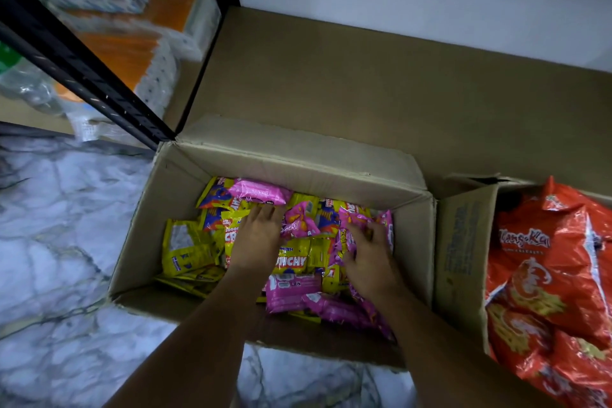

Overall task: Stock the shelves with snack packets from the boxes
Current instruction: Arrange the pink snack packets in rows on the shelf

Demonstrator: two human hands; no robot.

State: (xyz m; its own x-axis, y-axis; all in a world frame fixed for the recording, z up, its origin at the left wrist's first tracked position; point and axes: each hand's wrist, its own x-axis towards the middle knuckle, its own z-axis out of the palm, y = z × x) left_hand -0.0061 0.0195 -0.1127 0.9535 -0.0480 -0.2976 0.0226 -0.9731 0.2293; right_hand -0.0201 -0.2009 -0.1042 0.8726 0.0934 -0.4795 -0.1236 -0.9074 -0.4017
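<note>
Both hands (311, 242) reach into the box (298, 159); the left hand (256, 235) lies flat, fingers straight, on yellow packets (188, 248). The right hand (367, 252) pinches a pink packet (347, 225). Light, crinkly and slippery, they likely lift best by an edge seam.

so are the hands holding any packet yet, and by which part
Left hand lies flat on the packets, holding nothing. Right hand curls round a pink packet at its middle.
</note>
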